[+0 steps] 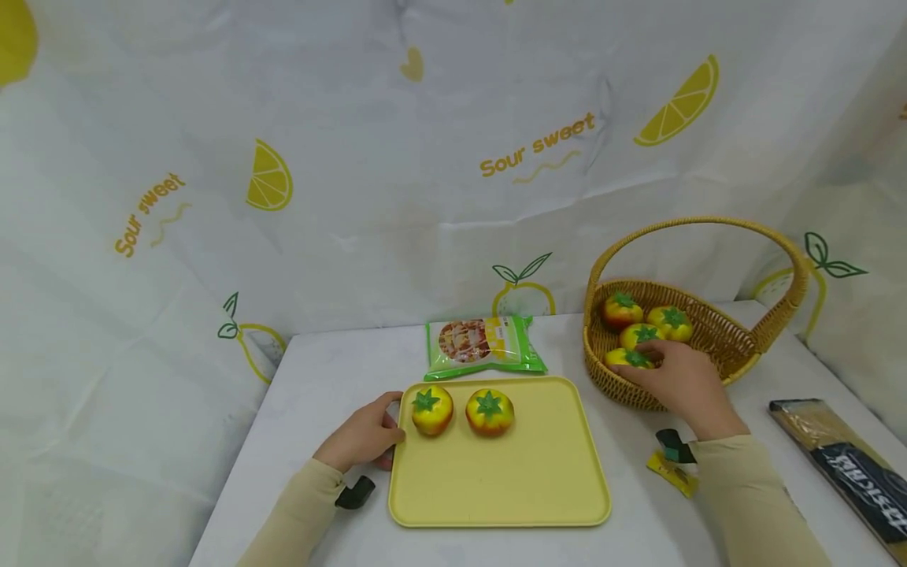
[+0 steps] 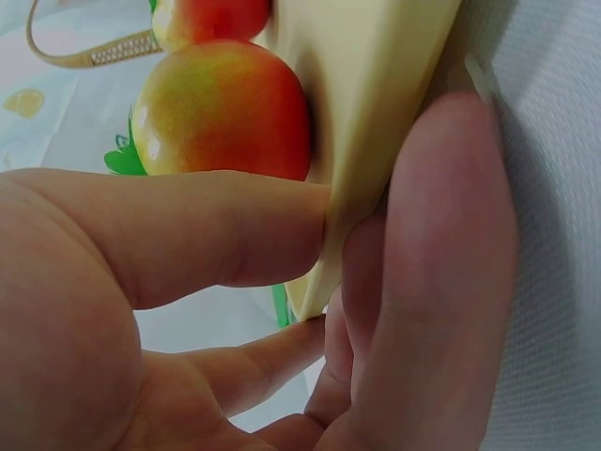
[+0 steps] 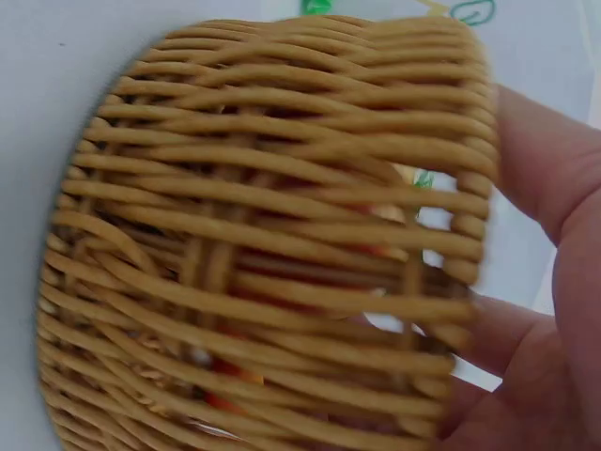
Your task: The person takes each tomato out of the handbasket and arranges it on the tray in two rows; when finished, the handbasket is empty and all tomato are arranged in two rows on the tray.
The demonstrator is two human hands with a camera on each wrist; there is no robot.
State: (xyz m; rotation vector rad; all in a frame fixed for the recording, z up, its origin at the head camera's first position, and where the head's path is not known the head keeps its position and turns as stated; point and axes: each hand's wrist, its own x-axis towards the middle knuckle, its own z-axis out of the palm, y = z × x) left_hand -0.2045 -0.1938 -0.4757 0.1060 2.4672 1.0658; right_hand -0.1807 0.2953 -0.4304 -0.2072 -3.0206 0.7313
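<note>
A yellow tray (image 1: 496, 488) lies on the white table with two yellow-red fruits with green tops, one (image 1: 432, 409) at its far left and one (image 1: 490, 412) beside it. My left hand (image 1: 386, 431) pinches the tray's left rim (image 2: 376, 141), thumb (image 2: 216, 225) on top and fingers (image 2: 441, 282) underneath, right by the left fruit (image 2: 225, 113). My right hand (image 1: 641, 366) reaches over the front rim of a wicker basket (image 1: 737, 346), its fingers resting on the nearest fruit (image 1: 627, 358). Three more fruits lie behind. The right wrist view shows mostly basket wall (image 3: 263, 235) and spread fingers (image 3: 554, 244).
A green snack bag (image 1: 484, 346) lies behind the tray. A long dark-and-tan package (image 1: 843, 465) sits at the right table edge. A small yellow packet (image 1: 673, 472) lies by my right wrist. Lemon-print cloth hangs behind and at both sides.
</note>
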